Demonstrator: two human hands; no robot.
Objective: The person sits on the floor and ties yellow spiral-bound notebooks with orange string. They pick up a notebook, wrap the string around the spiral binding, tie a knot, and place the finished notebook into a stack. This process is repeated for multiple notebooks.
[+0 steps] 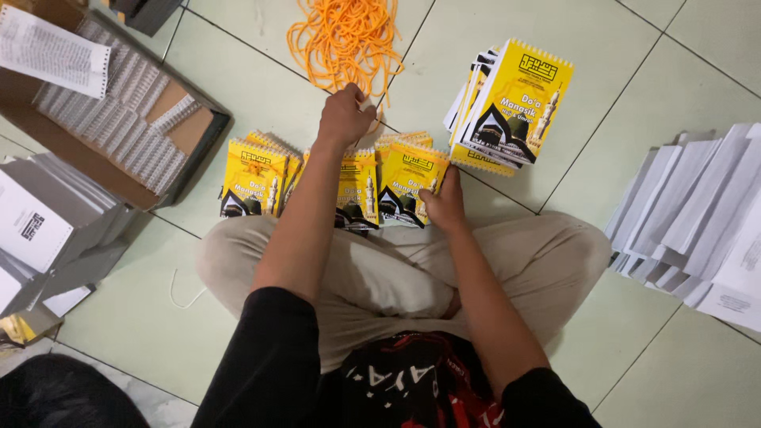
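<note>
I sit cross-legged on a tiled floor. My left hand [346, 117] reaches forward with fingers closed at the near edge of a heap of orange cords [346, 38]; whether it grips a cord I cannot tell. My right hand [445, 203] rests on a small yellow spiral-bound booklet [407, 181] lying in a row of like booklets [254, 176] in front of my knees. A taller stack of the same yellow booklets [511, 103] stands to the right of the row.
A cardboard box [119, 119] with rows of white binding coils and a paper sheet sits at the upper left. Stacks of grey-white sheets [47, 230] lie at the left, and piles of white paper [697, 222] at the right.
</note>
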